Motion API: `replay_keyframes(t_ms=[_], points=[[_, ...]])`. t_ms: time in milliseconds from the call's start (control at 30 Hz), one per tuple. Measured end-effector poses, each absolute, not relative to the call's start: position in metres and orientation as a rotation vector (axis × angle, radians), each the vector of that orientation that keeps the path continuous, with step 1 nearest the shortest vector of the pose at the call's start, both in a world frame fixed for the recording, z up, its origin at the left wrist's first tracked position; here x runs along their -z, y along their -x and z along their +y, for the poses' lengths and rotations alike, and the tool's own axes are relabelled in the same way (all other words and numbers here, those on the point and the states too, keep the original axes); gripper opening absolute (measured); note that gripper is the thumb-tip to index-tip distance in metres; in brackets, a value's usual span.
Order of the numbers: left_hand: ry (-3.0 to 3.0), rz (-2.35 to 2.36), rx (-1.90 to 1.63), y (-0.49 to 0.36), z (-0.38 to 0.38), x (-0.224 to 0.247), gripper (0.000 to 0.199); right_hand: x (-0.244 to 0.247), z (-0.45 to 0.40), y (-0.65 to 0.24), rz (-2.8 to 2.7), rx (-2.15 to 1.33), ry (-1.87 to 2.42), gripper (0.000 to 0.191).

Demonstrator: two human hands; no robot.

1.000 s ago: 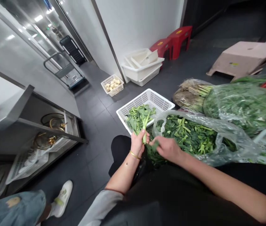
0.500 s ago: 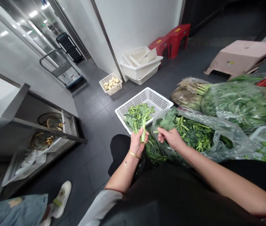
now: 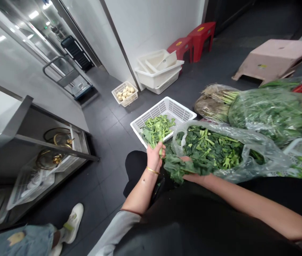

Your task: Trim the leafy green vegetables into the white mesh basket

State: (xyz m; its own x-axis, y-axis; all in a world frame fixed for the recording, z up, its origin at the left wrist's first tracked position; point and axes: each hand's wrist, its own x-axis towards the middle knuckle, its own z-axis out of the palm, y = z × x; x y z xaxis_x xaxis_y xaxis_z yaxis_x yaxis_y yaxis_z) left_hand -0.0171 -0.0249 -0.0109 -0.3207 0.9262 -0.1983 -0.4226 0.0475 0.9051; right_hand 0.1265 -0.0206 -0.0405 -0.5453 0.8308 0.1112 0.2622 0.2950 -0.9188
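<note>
Place: a commercial kitchen's back prep corridor is showing here.
Walls: stainless steel panels (image 3: pixel 12 60) are lining the left side and reflecting the ceiling lights.
Shelving: a stainless steel rack (image 3: pixel 52 138) is standing along that wall, with round lids (image 3: pixel 48 160) sitting underneath.
Floor: dark square tiles (image 3: pixel 108 121) are covering the ground.
Stock: white plastic baskets (image 3: pixel 164 110) and bagged leafy greens (image 3: pixel 276 113) are sitting on the tiles in bulk.
Seating: low red plastic stools (image 3: pixel 200 37) are standing by the far wall.

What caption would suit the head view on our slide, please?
Left hand grips greens over a white basket; right hand holds dark leaves beside a plastic bag.
</note>
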Motion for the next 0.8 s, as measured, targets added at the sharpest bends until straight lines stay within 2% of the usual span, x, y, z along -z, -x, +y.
replay_keyframes(t_ms=[100, 200, 333, 433, 533, 633, 733, 800], points=[[-0.712, 1.150, -1.540, 0.028, -0.030, 0.007, 0.037, 0.050, -0.017, -0.136, -2.286, -1.256, 1.149, 0.021], [-0.804, 1.151, -1.470, 0.031, -0.043, 0.006, 0.035, 0.039, 0.009, -0.147, -2.553, -1.196, 1.363, 0.035], [-0.881, 1.213, -1.362, 0.020, -0.055, 0.011, 0.037, 0.003, 0.035, -0.141, -2.222, -1.238, 1.285, 0.042], [-0.754, 1.176, -1.399, 0.013, -0.052, 0.011, 0.038, -0.013, 0.016, -0.123, -2.205, -0.783, 1.348, 0.041], [-0.517, 1.088, -1.425, 0.016, -0.044, 0.007, 0.035, -0.012, -0.019, -0.114, -2.393, -0.477, 1.041, 0.032], [-0.412, 0.920, -1.321, 0.026, -0.043, 0.004, 0.034, -0.006, -0.019, -0.123, -2.354, -0.712, 0.929, 0.032], [-0.425, 0.800, -1.226, 0.027, -0.048, 0.005, 0.035, -0.007, 0.015, -0.133, -2.092, -1.169, 1.179, 0.044], [-0.498, 0.836, -1.192, 0.022, -0.051, 0.007, 0.035, -0.009, 0.029, -0.132, -2.010, -1.187, 1.310, 0.051]])
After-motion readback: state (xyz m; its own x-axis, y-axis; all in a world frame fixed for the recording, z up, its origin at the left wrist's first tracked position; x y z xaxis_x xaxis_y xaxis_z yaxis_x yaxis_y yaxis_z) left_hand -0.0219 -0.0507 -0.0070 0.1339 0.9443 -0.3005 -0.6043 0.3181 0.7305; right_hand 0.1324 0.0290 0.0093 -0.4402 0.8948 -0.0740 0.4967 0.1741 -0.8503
